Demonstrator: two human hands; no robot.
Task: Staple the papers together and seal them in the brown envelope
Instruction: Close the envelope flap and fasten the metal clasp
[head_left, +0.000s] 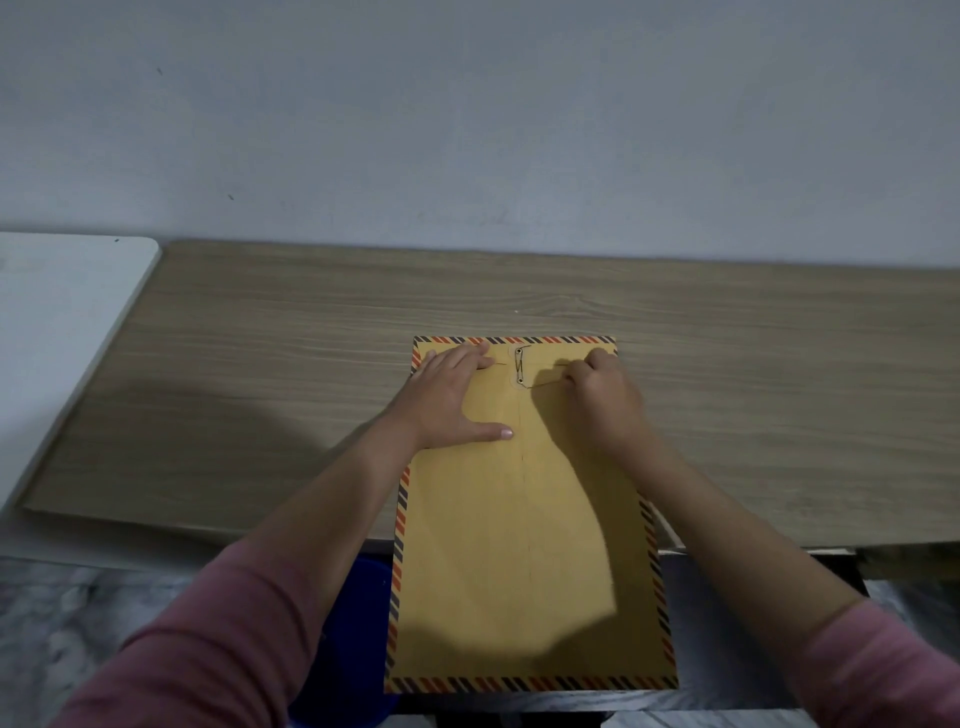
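The brown envelope (524, 545) with a red and blue striped border lies lengthwise on the wooden table (260, 374), its near end hanging past the front edge. Its flap is folded down at the far end, where two small buttons (519, 366) carry a thin string (543, 383). My left hand (452, 395) lies flat on the envelope's upper left, fingers spread. My right hand (602, 400) pinches the string just right of the buttons. No papers or stapler are in view.
A white surface (57, 332) adjoins the table on the left. A grey wall (467, 130) rises behind the table. Below the front edge sit a blue object (363, 587) and marbled floor (78, 613).
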